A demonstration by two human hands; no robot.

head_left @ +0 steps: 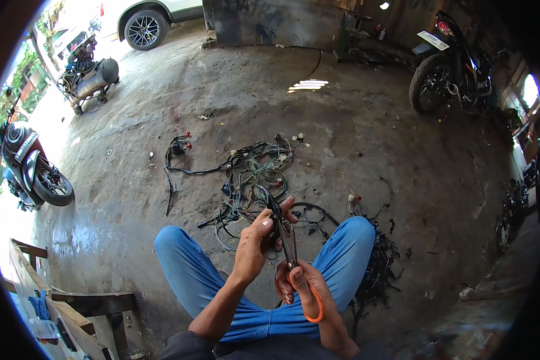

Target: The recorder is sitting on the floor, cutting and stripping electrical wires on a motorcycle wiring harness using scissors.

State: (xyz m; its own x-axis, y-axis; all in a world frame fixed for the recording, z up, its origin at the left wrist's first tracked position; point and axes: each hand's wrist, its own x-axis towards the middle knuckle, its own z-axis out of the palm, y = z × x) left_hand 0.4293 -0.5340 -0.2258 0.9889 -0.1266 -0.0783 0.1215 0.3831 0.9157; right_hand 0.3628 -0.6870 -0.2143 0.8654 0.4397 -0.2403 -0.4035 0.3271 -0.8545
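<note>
My left hand (259, 235) pinches a dark cable of the tangled wire harness (252, 174) that lies on the concrete floor between my knees. My right hand (300, 282) grips orange-handled scissors (289, 249), fingers through the loops. The blades point up and away from me and meet the cable right at my left fingertips. Both knees in blue trousers frame the hands.
A pile of black stripped sheath (378, 264) lies by my right knee. A motorcycle (453, 69) stands at the back right, a scooter (30, 168) at the left. An air compressor (90, 78) and a car wheel (144, 29) are far left. A wooden bench (72, 312) sits at my lower left.
</note>
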